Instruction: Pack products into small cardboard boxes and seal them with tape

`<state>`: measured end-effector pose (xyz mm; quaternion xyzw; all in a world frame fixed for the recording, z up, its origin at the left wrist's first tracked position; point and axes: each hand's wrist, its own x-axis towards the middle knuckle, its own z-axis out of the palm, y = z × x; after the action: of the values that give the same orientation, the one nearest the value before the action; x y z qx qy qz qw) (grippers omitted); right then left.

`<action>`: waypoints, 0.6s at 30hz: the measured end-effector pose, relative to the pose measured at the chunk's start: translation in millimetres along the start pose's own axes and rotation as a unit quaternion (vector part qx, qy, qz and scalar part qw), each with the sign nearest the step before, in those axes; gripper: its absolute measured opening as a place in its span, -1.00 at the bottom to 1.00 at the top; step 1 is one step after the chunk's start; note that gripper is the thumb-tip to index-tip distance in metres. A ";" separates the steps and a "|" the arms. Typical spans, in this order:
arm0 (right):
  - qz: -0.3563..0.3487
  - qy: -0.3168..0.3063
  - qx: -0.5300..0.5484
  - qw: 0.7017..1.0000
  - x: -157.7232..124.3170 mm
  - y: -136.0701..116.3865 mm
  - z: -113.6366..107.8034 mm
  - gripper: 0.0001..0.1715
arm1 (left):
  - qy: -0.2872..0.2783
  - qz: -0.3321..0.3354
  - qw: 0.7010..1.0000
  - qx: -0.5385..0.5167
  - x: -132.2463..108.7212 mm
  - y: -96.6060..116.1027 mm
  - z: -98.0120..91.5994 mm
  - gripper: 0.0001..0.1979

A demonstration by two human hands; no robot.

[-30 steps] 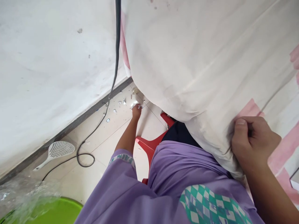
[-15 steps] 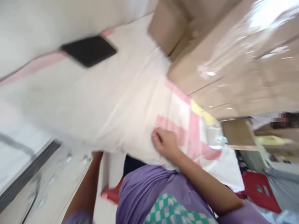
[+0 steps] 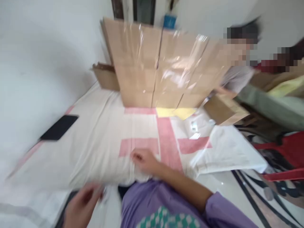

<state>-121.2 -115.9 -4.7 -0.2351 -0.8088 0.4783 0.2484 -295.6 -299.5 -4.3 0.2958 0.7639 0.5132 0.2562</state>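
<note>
My right hand (image 3: pixel 143 160) rests on the near edge of a white cloth with pink stripes (image 3: pixel 133 133) that covers a raised surface; its fingers are curled onto the fabric, gripping it. My left hand (image 3: pixel 83 201) is low at the near left, below the cloth's edge, blurred by motion, fingers curled; something small may be pinched in them but I cannot make it out. A black flat phone (image 3: pixel 59 127) lies on the cloth at the left. I wear purple sleeves.
A stack of taped cardboard boxes (image 3: pixel 163 66) stands at the back of the cloth. Small packets (image 3: pixel 194 129) and a yellow sheet (image 3: pixel 175 112) lie near it. Another person (image 3: pixel 239 76) is at the right by more boxes. A red plastic chair (image 3: pixel 285 158) stands at right.
My view swung up from the floor to the cloth's top. My left hand came up from the floor scraps to the cloth's near edge. My right hand stayed on the fabric.
</note>
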 end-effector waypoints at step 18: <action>0.044 0.012 0.294 0.955 -5.1 -16.6 -44.9 -0.61 | -0.045 -0.039 0.969 -0.239 19.4 78.7 57.8 -0.66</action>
<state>-91.5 -96.7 28.0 -0.1930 -0.6180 0.7026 0.2952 -254.0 -225.6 47.9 0.2186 0.6177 0.6566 0.3737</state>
